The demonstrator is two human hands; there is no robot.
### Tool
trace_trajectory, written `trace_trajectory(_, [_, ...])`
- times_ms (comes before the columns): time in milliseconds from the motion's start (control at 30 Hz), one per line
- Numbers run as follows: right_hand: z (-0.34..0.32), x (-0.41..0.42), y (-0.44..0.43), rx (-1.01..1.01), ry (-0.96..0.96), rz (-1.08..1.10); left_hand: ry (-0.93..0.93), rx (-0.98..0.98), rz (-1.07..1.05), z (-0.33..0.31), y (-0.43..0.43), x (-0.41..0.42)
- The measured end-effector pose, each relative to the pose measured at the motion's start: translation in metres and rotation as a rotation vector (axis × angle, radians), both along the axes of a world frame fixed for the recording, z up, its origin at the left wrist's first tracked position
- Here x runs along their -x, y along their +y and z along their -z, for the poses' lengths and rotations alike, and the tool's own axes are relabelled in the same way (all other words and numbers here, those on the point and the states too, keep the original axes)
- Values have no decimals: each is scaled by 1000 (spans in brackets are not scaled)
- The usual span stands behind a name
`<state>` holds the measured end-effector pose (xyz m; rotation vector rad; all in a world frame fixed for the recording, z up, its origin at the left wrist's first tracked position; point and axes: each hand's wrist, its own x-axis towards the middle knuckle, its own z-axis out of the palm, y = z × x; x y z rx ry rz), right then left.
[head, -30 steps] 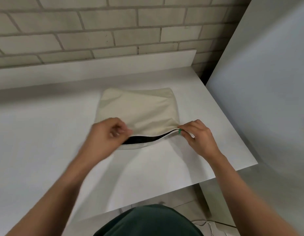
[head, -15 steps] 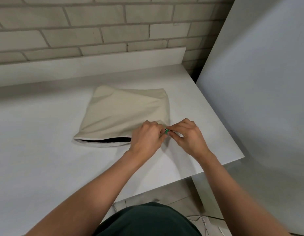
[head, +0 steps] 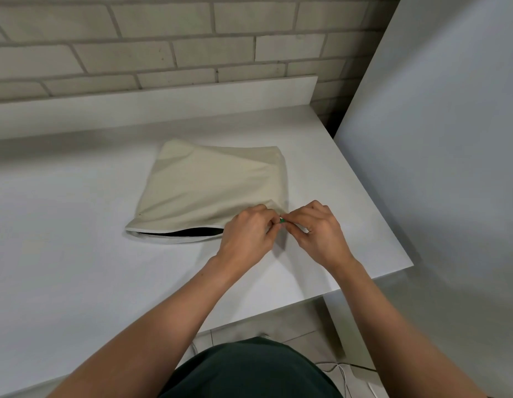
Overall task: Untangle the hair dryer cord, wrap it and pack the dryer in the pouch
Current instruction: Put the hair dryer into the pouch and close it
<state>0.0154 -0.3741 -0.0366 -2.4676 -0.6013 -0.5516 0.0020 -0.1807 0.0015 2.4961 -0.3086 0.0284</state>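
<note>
Pouch [head: 215,185]: lying flat on white table [head: 77,254], toward its right side, mouth [head: 192,233] gaping dark along the near edge; dryer not showing, judged to be sitting inside. Risking, by judgement, fabric bunching and the slider jamming if pulled while the corner is going slack; also risking dragging the limp Pouch across the surface. Left hand [head: 246,234]: lying knuckles up, fingers curled, clamping the Pouch corner. Right hand [head: 315,231]: arching opposite, fingertips pinching together on green zipper pull [head: 281,220], touching the left fingertips.
</note>
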Motion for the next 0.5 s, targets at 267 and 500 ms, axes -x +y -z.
trace_trajectory(267, [6,5,-1,22,-59,40,101,261,-146,6,8,6])
trace_trajectory(500, [20,13,-14,17,-76,76,123,299,-298,24,46,25])
